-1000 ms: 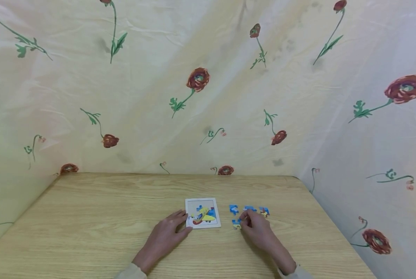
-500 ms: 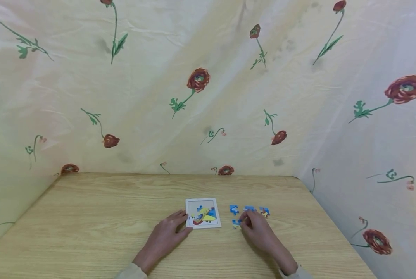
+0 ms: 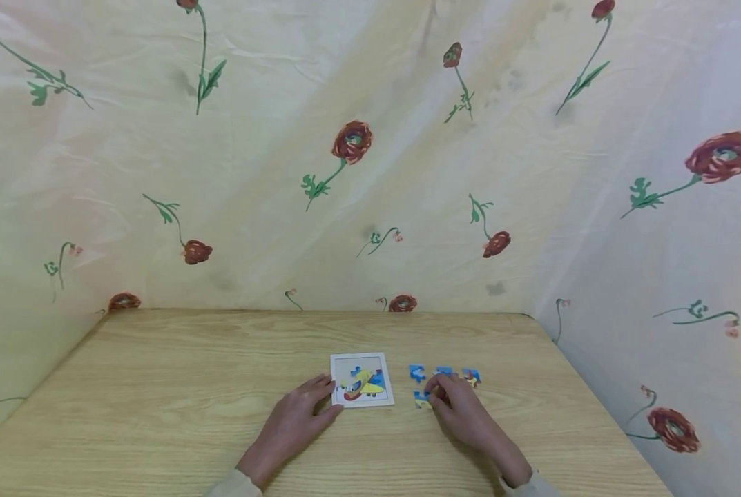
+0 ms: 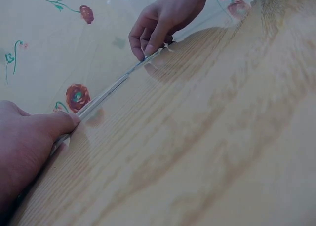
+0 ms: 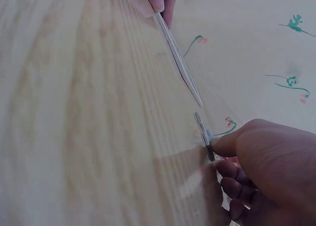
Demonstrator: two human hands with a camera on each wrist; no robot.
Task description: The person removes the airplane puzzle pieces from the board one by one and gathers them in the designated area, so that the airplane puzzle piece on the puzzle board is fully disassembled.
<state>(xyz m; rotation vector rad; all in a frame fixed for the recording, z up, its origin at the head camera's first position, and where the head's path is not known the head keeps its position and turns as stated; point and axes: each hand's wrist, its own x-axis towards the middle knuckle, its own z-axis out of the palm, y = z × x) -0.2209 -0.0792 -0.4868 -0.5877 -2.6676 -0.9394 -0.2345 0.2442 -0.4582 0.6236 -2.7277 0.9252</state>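
Observation:
A square white-framed jigsaw puzzle tray (image 3: 387, 381) lies on the table, partly filled with a yellow airplane picture. My left hand (image 3: 300, 413) holds the tray by its near left corner, thumb at the front edge and fingers along the left side. To the right of the tray, my right hand (image 3: 463, 408) pinches a blue-and-yellow puzzle piece (image 3: 421, 400) between thumb and index finger. In the right wrist view this puzzle piece (image 5: 203, 134) appears edge-on by the thumb, close to the tray's thin edge (image 5: 178, 63). The other right fingers are curled under the palm.
Behind my right hand lie more loose pieces: a blue-and-white piece (image 3: 416, 373), a partly covered blue piece (image 3: 443, 371) and a blue, red and yellow piece (image 3: 472, 377). The wooden table (image 3: 190, 386) meets a flowered cloth (image 3: 258, 207) at the back and sides.
The fingers of my right hand have shifted very slightly at the puzzle piece. My left hand and the tray have stayed in place.

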